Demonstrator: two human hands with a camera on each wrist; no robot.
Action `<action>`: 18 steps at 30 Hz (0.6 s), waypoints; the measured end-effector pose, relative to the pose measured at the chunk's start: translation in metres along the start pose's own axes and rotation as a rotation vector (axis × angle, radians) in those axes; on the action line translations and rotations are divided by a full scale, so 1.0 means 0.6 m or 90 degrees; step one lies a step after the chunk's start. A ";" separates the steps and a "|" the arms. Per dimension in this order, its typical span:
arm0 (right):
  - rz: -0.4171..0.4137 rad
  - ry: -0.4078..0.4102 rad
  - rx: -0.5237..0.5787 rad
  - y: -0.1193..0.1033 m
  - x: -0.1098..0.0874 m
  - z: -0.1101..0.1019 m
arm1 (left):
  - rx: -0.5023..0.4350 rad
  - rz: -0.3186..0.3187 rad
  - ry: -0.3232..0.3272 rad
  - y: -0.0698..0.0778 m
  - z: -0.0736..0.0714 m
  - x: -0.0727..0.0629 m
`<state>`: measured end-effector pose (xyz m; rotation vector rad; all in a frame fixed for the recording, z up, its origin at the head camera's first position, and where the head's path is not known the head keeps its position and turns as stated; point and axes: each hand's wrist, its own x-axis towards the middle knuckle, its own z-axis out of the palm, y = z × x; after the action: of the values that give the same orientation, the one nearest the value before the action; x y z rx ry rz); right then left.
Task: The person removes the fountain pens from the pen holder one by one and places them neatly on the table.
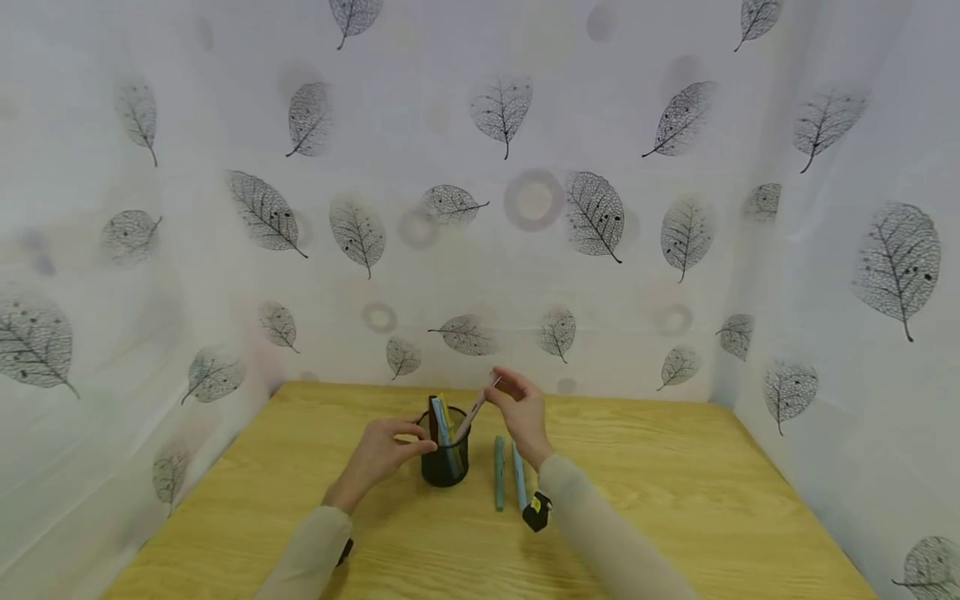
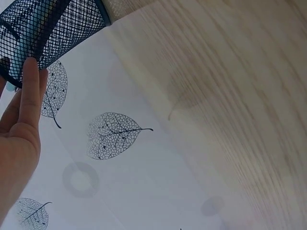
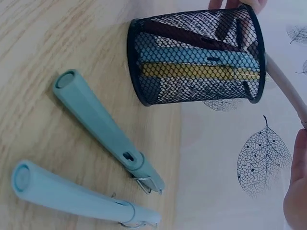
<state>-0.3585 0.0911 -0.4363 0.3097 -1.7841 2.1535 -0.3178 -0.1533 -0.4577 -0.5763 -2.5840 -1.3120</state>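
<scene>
I have the right hand (image 1: 522,415) pinching the pale pen (image 1: 470,417), its lower end in the cup (image 1: 445,477), which the left hand (image 1: 378,456) grips; I judge this insertion, so I'd lower it, then release

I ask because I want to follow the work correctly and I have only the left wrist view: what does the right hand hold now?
Observer: The right hand pinches a pale pen, which slants at the rim of the mesh cup.
Operator: Thank you. Please tell me also, do some pens lie outside the cup?
Observer: Yes, a teal pen and a light blue pen lie side by side on the table.
Operator: Through the mesh I notice only blue and dark colours. Is there another colour inside?
Observer: Yes, a yellow pen stands in it too.
</scene>
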 end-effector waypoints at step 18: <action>0.059 0.018 0.067 -0.013 0.010 -0.038 | -0.008 0.004 -0.002 0.002 -0.002 -0.001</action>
<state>-0.3600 0.1156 -0.4318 0.2241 -1.7039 2.3084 -0.3167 -0.1534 -0.4563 -0.5888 -2.5754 -1.3265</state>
